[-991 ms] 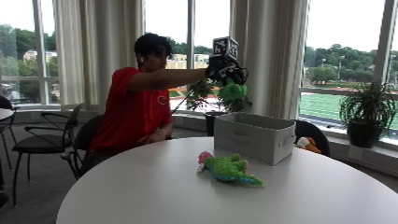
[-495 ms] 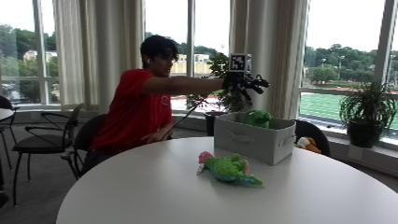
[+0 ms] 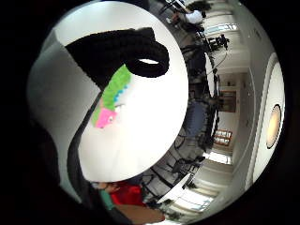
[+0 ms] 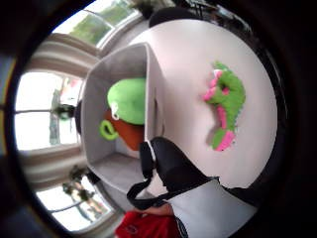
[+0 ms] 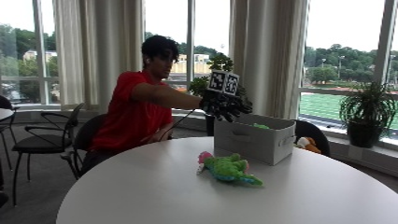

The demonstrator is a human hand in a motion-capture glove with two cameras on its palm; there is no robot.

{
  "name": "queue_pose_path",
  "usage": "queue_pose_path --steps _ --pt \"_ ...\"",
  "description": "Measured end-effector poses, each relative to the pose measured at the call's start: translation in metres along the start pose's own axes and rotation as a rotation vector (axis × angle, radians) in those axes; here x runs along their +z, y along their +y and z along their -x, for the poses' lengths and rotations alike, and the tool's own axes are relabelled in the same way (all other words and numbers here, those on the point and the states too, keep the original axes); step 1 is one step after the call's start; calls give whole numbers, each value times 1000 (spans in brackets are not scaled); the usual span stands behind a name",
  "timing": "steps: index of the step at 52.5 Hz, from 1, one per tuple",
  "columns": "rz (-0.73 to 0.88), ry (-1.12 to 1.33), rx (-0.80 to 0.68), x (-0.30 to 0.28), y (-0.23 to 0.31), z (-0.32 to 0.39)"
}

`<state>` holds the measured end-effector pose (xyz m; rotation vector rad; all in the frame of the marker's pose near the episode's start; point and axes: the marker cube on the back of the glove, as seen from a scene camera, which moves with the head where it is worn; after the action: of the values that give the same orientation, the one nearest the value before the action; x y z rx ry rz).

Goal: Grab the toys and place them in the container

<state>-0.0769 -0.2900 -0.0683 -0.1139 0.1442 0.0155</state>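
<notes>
Tall windows and pale curtains stand behind you, with a potted plant on the sill and black chairs off to the side. You sit at a round white table, your gloved right hand held out in the air above the near edge of the grey fabric container. Its fingers hang spread and slack, with nothing in them.

Inside the container, the thumb-side palm view shows a green plush toy lying on top of an orange one; from the outside view only a bit of green shows over the rim. A second toy, the green and pink plush, lies on the table just in front of the container, apart from it and untouched. The little-finger-side palm view shows the same plush on the white tabletop, partly hidden by a black strap of the glove.

Another orange and white soft toy sits on a chair behind the container, off the table. Your bare hand is low by the table's edge.
</notes>
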Motion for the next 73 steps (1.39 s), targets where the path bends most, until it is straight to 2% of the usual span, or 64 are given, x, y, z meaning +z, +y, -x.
queue_pose_path --steps 7,16,29,42,46,51,58,65,73 --pt "140 12 31 62 -16 -41" --pt "211 -8 19 127 -31 -48" --pt "297 6 -11 164 -63 -48" --pt "330 28 -61 161 -67 -43" --pt "294 -9 -50 160 -63 -36" --pt "142 54 3 161 -57 -29" --pt "-31 97 -8 156 -49 -24" --pt "-83 -10 16 139 -34 -25" --pt "-136 3 45 95 -29 -40"
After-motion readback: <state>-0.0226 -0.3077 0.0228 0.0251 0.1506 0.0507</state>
